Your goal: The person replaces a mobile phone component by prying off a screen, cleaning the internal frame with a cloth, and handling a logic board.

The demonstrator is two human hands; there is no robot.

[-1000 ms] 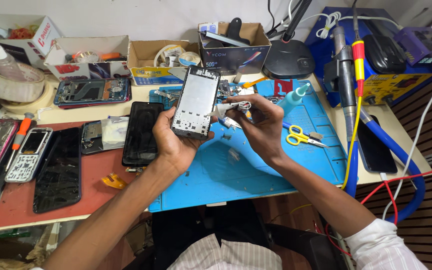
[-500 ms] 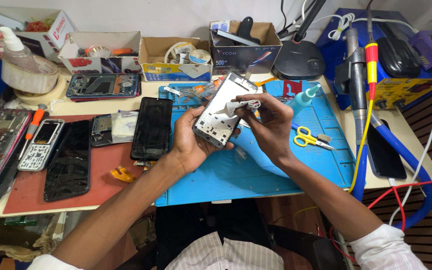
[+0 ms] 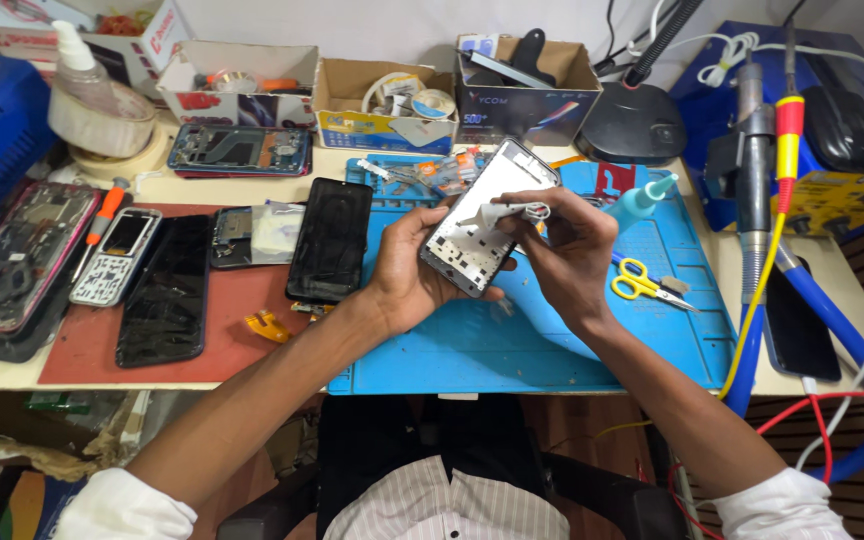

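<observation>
Phone frame [image 3: 484, 220] in left hand [image 3: 414, 272], right hand [image 3: 564, 252] with small white tube [image 3: 500, 212] over blue mat [image 3: 512, 340].

Your left hand [image 3: 407, 275] holds the phone frame [image 3: 487, 215] above the work mat [image 3: 512, 350] on the counter [image 3: 857, 400], with your right hand [image 3: 567, 255] just right of it, touching its upper edge. Left of the frame a phone [image 3: 330, 240] lies flat beside the mat. Scissors [image 3: 642, 282] lie on the mat to your right. Behind, three open boxes [image 3: 382, 100] stand in a row.
</observation>
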